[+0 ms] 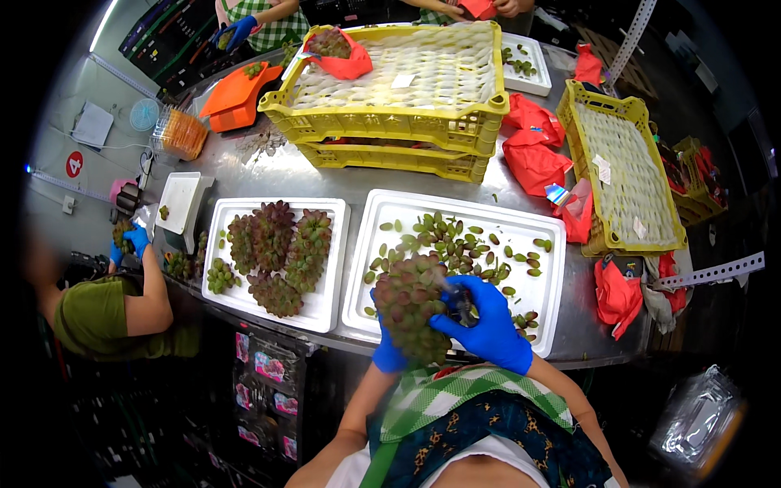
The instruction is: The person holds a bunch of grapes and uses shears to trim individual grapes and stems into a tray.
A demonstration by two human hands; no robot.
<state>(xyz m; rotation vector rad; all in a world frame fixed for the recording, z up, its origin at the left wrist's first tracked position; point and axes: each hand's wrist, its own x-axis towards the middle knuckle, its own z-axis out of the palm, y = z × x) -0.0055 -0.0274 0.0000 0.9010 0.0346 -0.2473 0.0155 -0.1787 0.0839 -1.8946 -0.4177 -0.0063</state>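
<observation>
A large bunch of green and reddish grapes (411,309) hangs over the front of the right white tray (370,236), held up by my left hand (389,354). Most of that hand's fingers are hidden behind the bunch. My right hand (495,327), also in a blue glove, is closed round small dark snips (462,306) right beside the grapes. Their blades are blurred, so I cannot tell how far they are parted. Many loose grapes (460,252) lie scattered in the tray beneath. In the left white tray (343,268) rest several whole bunches (272,244) and a small green cluster (221,276).
Stacked yellow crates (390,122) with white foam netting stand behind the trays. Another yellow crate (598,240) is at the right, near red bags (537,163). An orange scale (232,102) and a white scale (181,199) stand left. A co-worker (122,317) handles grapes there.
</observation>
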